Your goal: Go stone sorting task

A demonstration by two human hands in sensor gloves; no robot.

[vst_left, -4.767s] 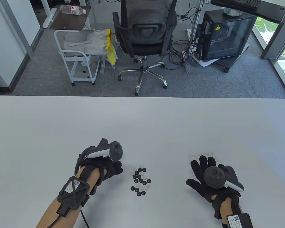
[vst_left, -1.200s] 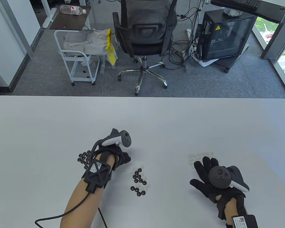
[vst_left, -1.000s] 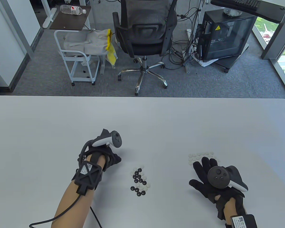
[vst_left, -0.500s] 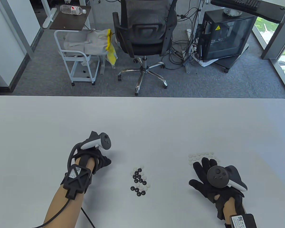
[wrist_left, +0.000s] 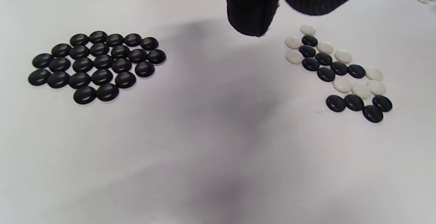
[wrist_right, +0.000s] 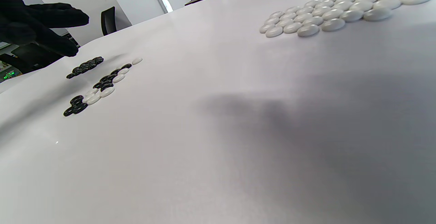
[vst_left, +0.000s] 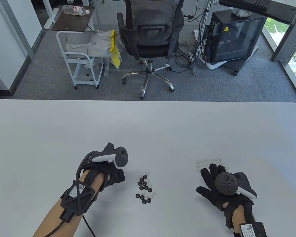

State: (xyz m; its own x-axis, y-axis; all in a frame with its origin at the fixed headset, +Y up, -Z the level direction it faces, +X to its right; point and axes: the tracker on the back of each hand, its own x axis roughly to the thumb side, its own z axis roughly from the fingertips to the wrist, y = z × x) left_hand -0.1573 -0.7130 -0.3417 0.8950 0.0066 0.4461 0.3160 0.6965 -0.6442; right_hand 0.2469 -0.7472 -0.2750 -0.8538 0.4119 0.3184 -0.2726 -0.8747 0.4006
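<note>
The mixed cluster of black and white glass Go stones [vst_left: 145,188] lies mid-table. The gloved left hand [vst_left: 113,174] hovers just beside its left edge, fingers loosely curled, empty. The gloved right hand [vst_left: 215,187] lies flat, fingers spread, partly over the sorted white stones [vst_left: 207,163]. The sorted black stones [wrist_left: 95,65] sit well apart left across bare white tabletop [vst_left: 148,128].

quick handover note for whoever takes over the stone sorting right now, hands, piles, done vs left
Left hand: fingers loosely curled, holding nothing visible, hovering between the black pile and the mixed cluster.
Right hand: flat, fingers spread, resting by the white pile.
Done: sorted black stones grouped on the left, sorted white stones on the right.
Left: the mixed cluster at table centre holds black and white stones together; move each to its pile.
</note>
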